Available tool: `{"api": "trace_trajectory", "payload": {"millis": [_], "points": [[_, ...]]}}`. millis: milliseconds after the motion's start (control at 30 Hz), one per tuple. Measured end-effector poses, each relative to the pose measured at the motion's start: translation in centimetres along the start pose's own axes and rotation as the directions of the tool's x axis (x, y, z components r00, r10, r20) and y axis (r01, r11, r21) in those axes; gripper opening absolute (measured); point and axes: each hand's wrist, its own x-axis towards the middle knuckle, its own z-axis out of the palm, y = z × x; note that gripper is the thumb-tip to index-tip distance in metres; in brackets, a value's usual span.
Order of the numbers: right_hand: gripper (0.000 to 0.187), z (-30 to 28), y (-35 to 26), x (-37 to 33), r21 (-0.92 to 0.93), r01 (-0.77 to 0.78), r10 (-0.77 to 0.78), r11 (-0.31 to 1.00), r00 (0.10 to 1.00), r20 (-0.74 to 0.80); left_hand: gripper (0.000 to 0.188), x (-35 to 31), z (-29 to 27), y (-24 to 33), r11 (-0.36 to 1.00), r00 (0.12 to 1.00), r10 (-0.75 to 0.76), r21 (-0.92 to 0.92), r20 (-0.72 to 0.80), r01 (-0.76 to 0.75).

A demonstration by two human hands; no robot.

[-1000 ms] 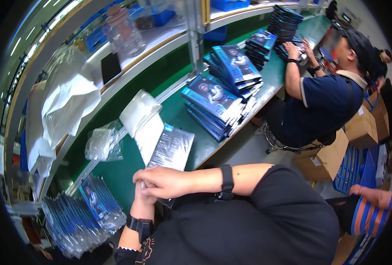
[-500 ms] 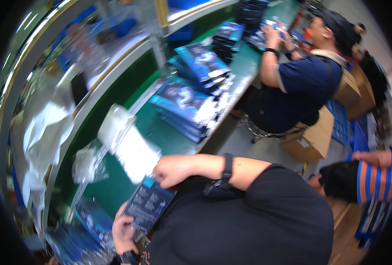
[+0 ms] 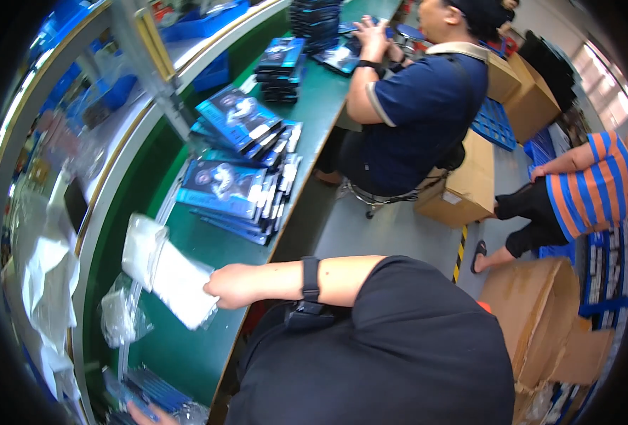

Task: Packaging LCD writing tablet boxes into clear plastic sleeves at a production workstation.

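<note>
Right hand (image 3: 233,285) curled at near edge of white bags (image 3: 181,282) on green table (image 3: 169,348); left hand (image 3: 151,414), cut off, was by wrapped boxes (image 3: 160,390); grips unclear. Blue boxes (image 3: 223,185) stood beyond, crumpled plastic (image 3: 119,316) beside.

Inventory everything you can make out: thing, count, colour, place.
Workbench: one, green, centre
Boxed packs: several piles, blue and black, along workbench
Wrapped packs: several, blue, workbench's near end
Flat bags: one pile, white, on workbench
Crumpled bag: one, clear, beside flat bags
Bins: several, blue, upper left
Sheeting: count unclear, white, far left
Cartons: several, brown, floor right
Seated person: one, navy, upper right
Striped-shirted person: one, orange-blue, far right
Right hand: one, bare, at flat bags
Left hand: one, bare, lower left
</note>
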Motion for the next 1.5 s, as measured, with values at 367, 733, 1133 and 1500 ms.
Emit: {"api": "trace_trajectory", "payload": {"millis": [367,733,1133,1500], "points": [[0.020,-4.7,-5.0,-2.6,0.230,0.113,-0.098,0.967,0.992,-0.077,0.043,-2.0,1.9,-7.1,0.901,0.938,-0.337,0.315,0.078,0.298],[0.028,-2.6,-16.2,2.4,0.280,0.726,-0.725,0.628,0.677,-0.128,0.022,7.1,8.2,3.8,0.954,0.832,-0.235,-0.047,0.502,0.297],[0.052,-1.1,-16.0,1.8,0.118,0.734,-0.744,0.668,0.660,0.104,0.022,7.6,9.9,11.1,0.988,0.426,0.148,-0.119,0.892,-0.095],[0.036,-2.4,-12.9,4.6,0.688,-0.106,-0.437,0.718,0.701,0.563,0.025,7.5,9.1,15.0,0.842,0.130,0.537,-0.538,0.834,-0.028]]}}
